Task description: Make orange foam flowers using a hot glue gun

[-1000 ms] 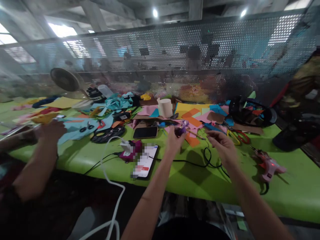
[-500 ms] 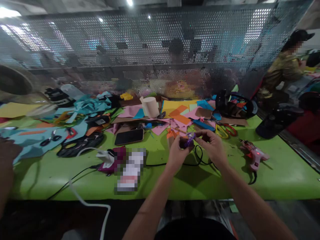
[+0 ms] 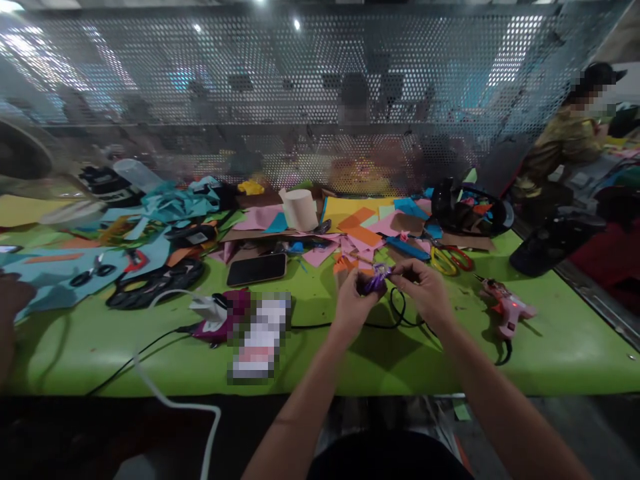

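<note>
Holds a small, shiny, crinkled purple piece with a paler top point(image 3: 376, 281) in front of the body, just above a long, smooth, bright green tabletop point(image 3: 410, 373), between both bare hands. Left hand point(image 3: 356, 300) curled round the purple piece from its left side, thumb and fingers closed against it and, by the look of it, bearing most of the grip. Right hand point(image 3: 423, 288) at the opposite side, thumb and fingertips nearly together at the pale top edge; too small and blurred to say whether pinching a bit of it or merely touching.

For neat handling, press with the left fingers just firmly enough to prevent twisting, without flattening the thin-looking crinkles. Work with small, light movements of the right fingertips, at the edge only. To reach another spot, turn the purple piece with the left hand rather than dragging at the top.

Mind the fringed-looking orange piece point(image 3: 345, 265) just beyond the left hand; avoid brushing against it. Lift clear of the thin black cable point(image 3: 315, 327), looped on the tabletop near the hands. Keep the right forearm away from the pale pink glue gun point(image 3: 511, 313), lying farther right with a red light showing and probably hot at the nozzle.
</note>
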Tool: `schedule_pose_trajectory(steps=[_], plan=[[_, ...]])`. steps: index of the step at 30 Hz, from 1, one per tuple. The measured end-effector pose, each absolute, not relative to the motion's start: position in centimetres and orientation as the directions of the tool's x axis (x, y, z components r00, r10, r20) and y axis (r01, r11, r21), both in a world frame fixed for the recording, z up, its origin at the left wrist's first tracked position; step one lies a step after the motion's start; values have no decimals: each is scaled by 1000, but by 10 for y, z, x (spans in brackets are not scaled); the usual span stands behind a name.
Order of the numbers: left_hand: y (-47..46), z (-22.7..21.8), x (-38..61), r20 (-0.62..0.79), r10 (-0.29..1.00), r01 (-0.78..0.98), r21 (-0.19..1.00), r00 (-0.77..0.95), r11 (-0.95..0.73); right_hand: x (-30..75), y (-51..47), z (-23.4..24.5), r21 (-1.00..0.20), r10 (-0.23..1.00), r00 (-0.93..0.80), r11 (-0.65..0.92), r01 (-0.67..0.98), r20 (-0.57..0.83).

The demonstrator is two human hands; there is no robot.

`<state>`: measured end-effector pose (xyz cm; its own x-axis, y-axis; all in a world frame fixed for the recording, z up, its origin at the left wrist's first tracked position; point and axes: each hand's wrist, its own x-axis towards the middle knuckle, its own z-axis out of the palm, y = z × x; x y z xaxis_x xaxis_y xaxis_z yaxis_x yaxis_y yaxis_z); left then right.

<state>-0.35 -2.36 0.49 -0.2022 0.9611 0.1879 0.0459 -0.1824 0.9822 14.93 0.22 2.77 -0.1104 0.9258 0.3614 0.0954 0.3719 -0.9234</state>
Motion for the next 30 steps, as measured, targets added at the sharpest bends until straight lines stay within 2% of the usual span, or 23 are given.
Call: schedule_pose_trajectory(steps=[5,9,12,15,20,24,27,30], plan=[[-20,0,-7,169,950,49,986,-263,-161,153,1,35,-761,815,-92,569,312,572],[-20,-1,-8,208,944,56,978,-256,-200,156,2,35,-676,757,-101,628,386,646],[-25,3,-8,190,970,-65,977,-151,-202,158,4,35,-691,757,-73,627,360,650],[-29,8,-8,119,990,-128,983,-75,-128,160,5,36,-726,775,-46,610,318,631],[-26,7,-9,98,987,-178,977,-130,-121,157,2,38,-840,860,-24,504,200,510],[-21,1,-10,124,977,-205,966,-171,-158,153,4,33,-921,920,-93,387,46,382],[-21,-1,-10,128,975,-210,964,-179,-166,151,7,29,-934,925,-138,357,9,353],[-25,3,-10,110,985,-171,976,-130,-132,152,8,28,-924,919,-125,380,39,373]])
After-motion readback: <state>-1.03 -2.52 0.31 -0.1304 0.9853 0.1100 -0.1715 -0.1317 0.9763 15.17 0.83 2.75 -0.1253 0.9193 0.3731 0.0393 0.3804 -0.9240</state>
